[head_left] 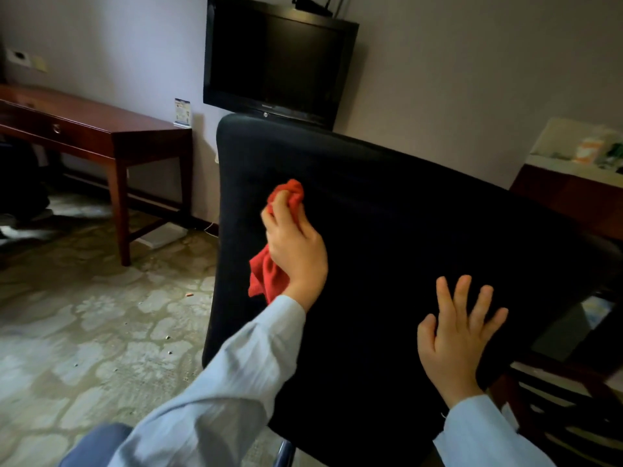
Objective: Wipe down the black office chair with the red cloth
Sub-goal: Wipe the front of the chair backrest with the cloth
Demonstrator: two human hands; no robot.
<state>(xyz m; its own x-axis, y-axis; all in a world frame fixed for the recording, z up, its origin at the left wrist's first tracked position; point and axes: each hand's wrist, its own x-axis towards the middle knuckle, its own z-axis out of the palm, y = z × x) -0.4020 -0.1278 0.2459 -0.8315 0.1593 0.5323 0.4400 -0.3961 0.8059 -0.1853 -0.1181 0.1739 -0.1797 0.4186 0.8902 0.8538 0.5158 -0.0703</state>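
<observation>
The black office chair [387, 214] fills the middle of the view, its broad padded back facing me. My left hand [295, 246] grips the bunched red cloth [269, 274] and presses it against the left part of the chair back; cloth shows above the fingers and hangs below the palm. My right hand [455, 335] lies flat on the lower right of the chair back with fingers spread and straight. Both arms wear light blue sleeves.
A dark wooden desk [101, 136] stands at the left wall. A black TV [276, 62] hangs on the wall behind the chair. Another wooden table [573, 197] with items sits at the right. Patterned floor [84, 315] lies to the left.
</observation>
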